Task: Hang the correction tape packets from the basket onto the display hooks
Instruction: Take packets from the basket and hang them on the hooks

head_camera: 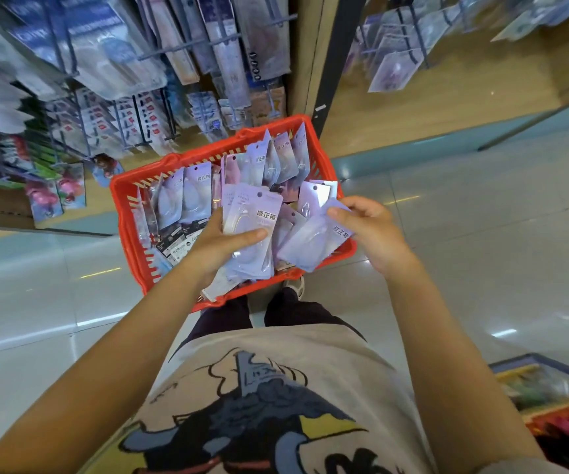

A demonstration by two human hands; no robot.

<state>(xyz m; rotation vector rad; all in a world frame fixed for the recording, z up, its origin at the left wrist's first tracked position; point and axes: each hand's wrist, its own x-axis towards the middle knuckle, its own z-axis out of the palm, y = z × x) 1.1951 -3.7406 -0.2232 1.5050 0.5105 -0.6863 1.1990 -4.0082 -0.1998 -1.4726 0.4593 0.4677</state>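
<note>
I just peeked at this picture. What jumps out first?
The bright red basket on the shiny floor, stuffed with pale purple correction tape packets. Right above it, the left hand grips a small stack of packets while the right hand pinches another packet. Upper left, display hooks hold hanging stationery.

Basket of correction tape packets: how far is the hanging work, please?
Early, it seems. The red basket still holds many packets, some standing in rows. In hand: the left hand grips a stack of packets and the right hand pinches one packet, both over the basket. Left: carrying them to the display hooks; which hung packets are already this job's, I cannot tell.
</note>
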